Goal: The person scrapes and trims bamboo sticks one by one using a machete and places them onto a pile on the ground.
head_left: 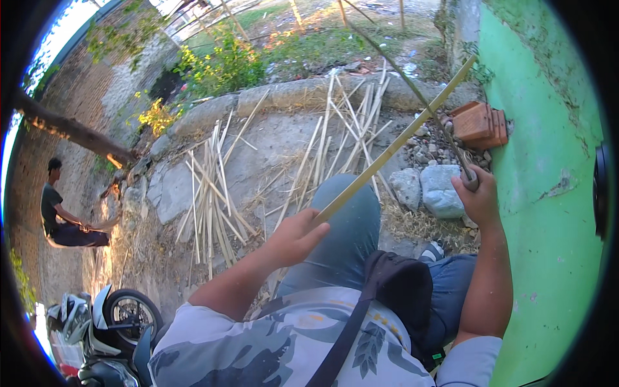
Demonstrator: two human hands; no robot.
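My left hand (295,237) is closed around the lower end of a long, flat bamboo strip (387,153). The strip slants up and away to the right, over my raised knee. In my right hand (480,198), the handle of a machete (451,145) is gripped, its long, narrow dark blade pointing up and away to the left. Blade and strip cross in the picture, near the strip's far part; whether they touch I cannot tell. Beyond my knees, loose bamboo strips (209,200) lie in a heap, with a second heap of strips (351,126) farther right.
A green wall (541,213) rises close on my right. Stacked orange bricks (478,124) and a pale rock (442,190) sit beside it. A low stone kerb (277,98) runs behind the strips. At left are a seated person (58,209) and a parked motorcycle (106,335).
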